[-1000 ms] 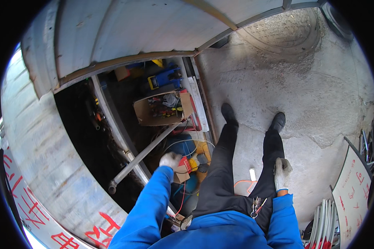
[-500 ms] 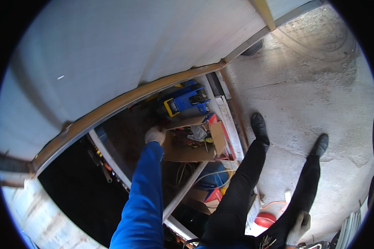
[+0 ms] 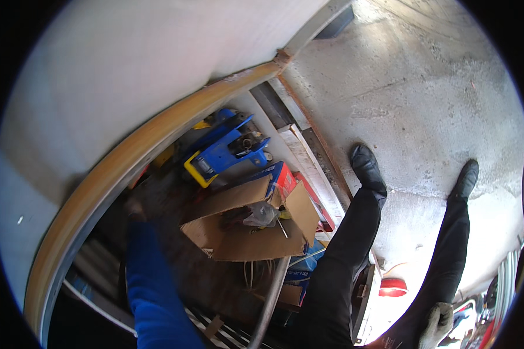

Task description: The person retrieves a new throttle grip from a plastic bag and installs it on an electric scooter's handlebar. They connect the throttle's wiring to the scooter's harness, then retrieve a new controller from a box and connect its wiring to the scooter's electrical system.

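My left arm in a blue sleeve (image 3: 151, 285) reaches down into a dark, low storage space. At its end my left hand (image 3: 135, 210) is blurred and in shadow, so its fingers cannot be read. It is left of an open cardboard box (image 3: 256, 244) and apart from it. In the box lie a clear plastic bag (image 3: 261, 215) and small items I cannot make out. A blue and yellow floor jack (image 3: 230, 145) stands behind the box. My right hand (image 3: 438, 326), in a pale work glove, rests against my right leg with loosely bent fingers and nothing visible in it.
A wooden-edged frame (image 3: 157, 128) and a pale panel (image 3: 128, 58) arch over the space. A metal bar (image 3: 271, 302) stands near the box. My black shoes (image 3: 365, 166) are on the concrete floor (image 3: 413, 110). A red round object (image 3: 393, 287) lies at lower right.
My left hand has left the cardboard box's edge and moved left, deeper into shadow. The box now looks larger and turned in the view, which has shifted. My right hand stays by my leg.
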{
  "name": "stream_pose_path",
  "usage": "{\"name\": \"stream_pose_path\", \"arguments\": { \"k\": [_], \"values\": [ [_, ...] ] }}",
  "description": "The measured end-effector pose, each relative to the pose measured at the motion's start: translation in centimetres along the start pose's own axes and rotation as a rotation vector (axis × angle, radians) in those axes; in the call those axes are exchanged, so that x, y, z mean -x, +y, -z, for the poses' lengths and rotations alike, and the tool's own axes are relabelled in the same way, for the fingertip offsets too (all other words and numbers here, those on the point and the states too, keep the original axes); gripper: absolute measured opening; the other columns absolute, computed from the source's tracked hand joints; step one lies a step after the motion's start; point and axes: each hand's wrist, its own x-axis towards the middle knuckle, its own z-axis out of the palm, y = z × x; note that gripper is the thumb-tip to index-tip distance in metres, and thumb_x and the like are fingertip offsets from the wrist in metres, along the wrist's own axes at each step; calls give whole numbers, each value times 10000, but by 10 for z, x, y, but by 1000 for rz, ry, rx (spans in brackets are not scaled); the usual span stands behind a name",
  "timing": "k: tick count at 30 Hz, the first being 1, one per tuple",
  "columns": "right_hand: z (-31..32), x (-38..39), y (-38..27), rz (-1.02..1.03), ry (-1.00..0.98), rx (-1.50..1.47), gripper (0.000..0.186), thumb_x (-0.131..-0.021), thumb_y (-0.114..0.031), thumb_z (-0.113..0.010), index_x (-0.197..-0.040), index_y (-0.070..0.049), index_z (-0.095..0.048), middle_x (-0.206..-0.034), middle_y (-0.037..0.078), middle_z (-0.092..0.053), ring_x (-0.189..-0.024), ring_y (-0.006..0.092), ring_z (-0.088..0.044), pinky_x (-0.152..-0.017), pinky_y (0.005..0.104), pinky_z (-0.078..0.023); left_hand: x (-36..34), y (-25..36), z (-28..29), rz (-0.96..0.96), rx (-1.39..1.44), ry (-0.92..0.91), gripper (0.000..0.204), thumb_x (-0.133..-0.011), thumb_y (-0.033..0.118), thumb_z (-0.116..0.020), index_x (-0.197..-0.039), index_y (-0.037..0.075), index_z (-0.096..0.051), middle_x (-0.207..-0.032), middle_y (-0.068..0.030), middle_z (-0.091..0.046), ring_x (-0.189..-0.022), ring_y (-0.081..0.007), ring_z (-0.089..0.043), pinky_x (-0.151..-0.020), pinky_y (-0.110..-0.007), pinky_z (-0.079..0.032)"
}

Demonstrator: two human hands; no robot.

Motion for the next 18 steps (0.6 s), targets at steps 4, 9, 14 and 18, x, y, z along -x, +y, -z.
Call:
{"name": "stream_pose_path", "arguments": {
  "k": [4, 9, 14, 18],
  "values": [
    [-26, 23, -1, 24, 98, 329, 182, -1031, -33, -610, -1109, 87, -723, -976, 115, -762, -873, 223, -731, -834, 347, -604, -27, -14, -7, 148, 384, 4, 446, -1134, 339, -427, -1512, 121, -516, -1470, -203, -594, -1315, -340, -592, -1113, -448, -468],
    [-28, 10, 3, -208, -15, -60, 124, -1041, -66, -609, -1030, 34, -682, -938, 70, -689, -846, 160, -630, -790, 303, -528, -45, 7, -21, 245, 816, -82, 454, -1147, 292, -422, -1564, 115, -455, -1500, -179, -574, -1348, -313, -561, -1144, -426, -435],
    [-42, 10, -16, -382, -17, -152, 56, -1029, -49, -602, -1014, -10, -640, -940, 33, -627, -823, 104, -548, -742, 255, -459, -46, 9, -17, 363, 1162, -250, 475, -1160, 246, -417, -1615, 110, -394, -1530, -155, -553, -1381, -286, -530, -1176, -405, -402],
    [-38, 23, -3, -446, 25, -104, 38, -1015, -21, -597, -1032, -18, -632, -955, 31, -619, -823, 96, -546, -745, 241, -455, -29, 28, -19, 424, 1306, -418, 500, -1171, 208, -412, -1656, 106, -345, -1554, -136, -537, -1407, -265, -506, -1201, -388, -375]
  ]
}}
